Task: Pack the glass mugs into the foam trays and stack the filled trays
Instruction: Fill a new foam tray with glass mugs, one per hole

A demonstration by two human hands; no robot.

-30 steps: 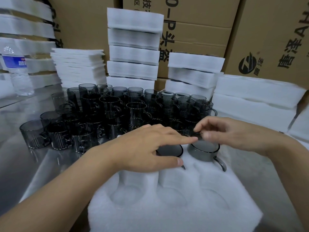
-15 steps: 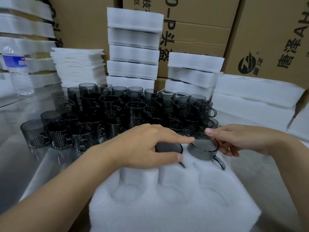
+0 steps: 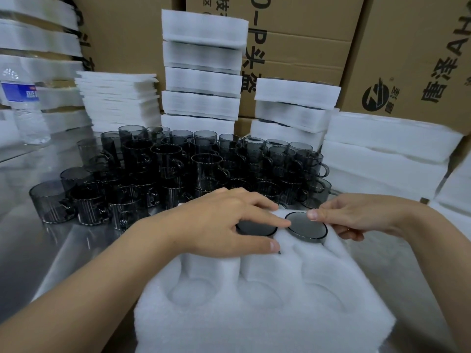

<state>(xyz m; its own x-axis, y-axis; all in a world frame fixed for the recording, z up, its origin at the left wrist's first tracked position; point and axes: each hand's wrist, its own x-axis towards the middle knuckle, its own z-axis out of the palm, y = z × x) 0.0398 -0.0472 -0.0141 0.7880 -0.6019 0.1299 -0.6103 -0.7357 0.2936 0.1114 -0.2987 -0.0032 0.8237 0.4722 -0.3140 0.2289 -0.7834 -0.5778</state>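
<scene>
Middle mug [image 3: 254, 229] and right mug [image 3: 307, 226] sit sunk in the far row of the foam tray [image 3: 254, 322]. Left hand [image 3: 216, 225] lies flat over the middle mug, fingers straight and spread, gripping nothing. Right hand [image 3: 362, 215] rests a straight fingertip on the right mug's rim, no pinch. Three near pockets open. Loose mugs [image 3: 175, 161] crowd the tray's far edge; steel table [image 3: 30, 240] shows at left.

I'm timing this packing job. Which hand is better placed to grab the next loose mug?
Probably the left hand: the loose mugs crowd mostly on its side of the foam tray, while the right hand touches the right seated mug.
</scene>
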